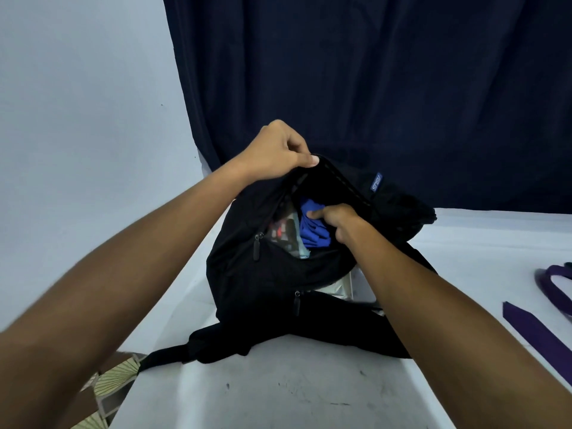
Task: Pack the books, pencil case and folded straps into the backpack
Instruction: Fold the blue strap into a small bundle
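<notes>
Now, with the blue folded strap (pixel 312 226) pinched under your right hand (pixel 335 221) inside the backpack (pixel 263 274), push it down beside the books (pixel 286 232) just left of that hand while your left hand (pixel 278 150), clamped on the rim above, holds the mouth wide.

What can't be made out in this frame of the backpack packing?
- Head view: the right hand's fingertips, buried behind the blue strap inside the backpack.
- Books: count and titles, dark and blurred in the opening.
- Purple strap: cut off by the right edge.
- Pencil case: not identifiable.
</notes>
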`<control>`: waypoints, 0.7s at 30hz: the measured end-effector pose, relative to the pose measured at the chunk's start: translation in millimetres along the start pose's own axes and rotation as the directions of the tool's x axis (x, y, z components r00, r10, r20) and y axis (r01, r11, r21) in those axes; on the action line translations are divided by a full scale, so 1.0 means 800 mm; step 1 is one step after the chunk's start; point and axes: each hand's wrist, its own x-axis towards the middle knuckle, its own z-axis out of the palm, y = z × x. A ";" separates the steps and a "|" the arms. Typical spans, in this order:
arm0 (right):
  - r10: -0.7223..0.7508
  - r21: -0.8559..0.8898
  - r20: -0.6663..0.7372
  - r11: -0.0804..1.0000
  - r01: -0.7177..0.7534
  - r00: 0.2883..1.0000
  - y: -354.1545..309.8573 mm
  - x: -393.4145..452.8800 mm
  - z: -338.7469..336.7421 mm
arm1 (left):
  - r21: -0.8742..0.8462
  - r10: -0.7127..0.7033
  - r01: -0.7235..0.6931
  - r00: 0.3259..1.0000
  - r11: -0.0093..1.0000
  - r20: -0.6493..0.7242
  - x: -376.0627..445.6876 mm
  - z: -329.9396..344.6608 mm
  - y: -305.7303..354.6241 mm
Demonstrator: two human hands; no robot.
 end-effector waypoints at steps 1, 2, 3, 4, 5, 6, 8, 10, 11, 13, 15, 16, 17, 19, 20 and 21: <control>-0.002 0.000 0.000 1.000 0.002 1.000 0.001 0.004 0.000 | -0.001 0.001 -0.001 1.000 1.000 0.016 0.001 -0.001 0.000; -0.007 -0.001 -0.003 1.000 0.007 1.000 0.001 0.006 0.000 | 0.001 0.003 -0.003 0.999 1.000 0.033 0.002 -0.001 0.000; -0.014 0.002 -0.006 1.000 0.014 1.000 0.001 0.008 0.000 | 0.004 0.004 -0.004 0.999 1.000 0.046 0.003 -0.002 0.000; -0.020 0.001 -0.007 1.000 0.020 1.000 -0.001 0.008 0.001 | 0.006 0.004 -0.004 0.998 1.000 0.056 0.004 -0.002 0.000; -0.026 0.001 -0.014 1.000 0.026 1.000 -0.002 0.010 0.001 | 0.004 0.002 -0.002 0.998 1.000 0.062 0.006 -0.003 -0.002; -0.034 -0.006 -0.021 0.999 0.034 0.999 -0.002 0.010 0.002 | 0.002 -0.003 0.003 0.998 1.000 0.066 0.008 -0.003 -0.004; -0.058 -0.027 -0.043 0.998 0.057 0.997 -0.002 0.011 0.004 | -0.007 -0.017 0.017 0.998 1.000 0.067 0.010 -0.004 -0.008; -0.088 -0.079 -0.068 0.993 0.083 0.994 0.001 0.014 0.008 | -0.028 -0.030 0.032 0.998 0.999 0.062 0.010 -0.004 -0.011; -0.109 -0.133 -0.080 0.986 0.098 0.991 0.003 0.017 0.009 | -0.040 -0.039 0.041 0.997 0.998 0.060 0.010 -0.004 -0.012; -0.156 -0.253 -0.094 0.959 0.128 0.983 0.010 0.020 0.009 | -0.052 -0.055 0.058 0.997 0.997 0.063 0.009 -0.004 -0.012; -0.198 -0.293 -0.090 0.942 0.164 0.976 0.018 0.020 0.007 | -0.057 -0.059 0.063 0.996 0.996 0.065 0.008 -0.003 -0.013; -0.221 -0.298 -0.085 0.936 0.187 0.972 0.022 0.019 0.006 | -0.063 -0.057 0.061 0.996 0.996 0.068 0.008 -0.002 -0.013; -0.244 -0.305 -0.083 0.929 0.208 0.966 0.026 0.018 0.005 | -0.070 -0.055 0.060 0.996 0.996 0.070 0.007 -0.001 -0.013; -0.284 -0.310 -0.081 0.918 0.247 0.955 0.032 0.013 0.004 | -0.079 -0.054 0.060 0.996 0.995 0.075 0.004 0.000 -0.013; -0.304 -0.317 -0.085 0.911 0.263 0.949 0.034 0.010 0.003 | -0.081 -0.055 0.061 0.995 0.995 0.077 0.003 0.001 -0.013; -0.323 -0.334 -0.088 0.901 0.277 0.942 0.037 0.008 0.003 | -0.083 -0.057 0.064 0.995 0.994 0.079 0.002 0.003 -0.013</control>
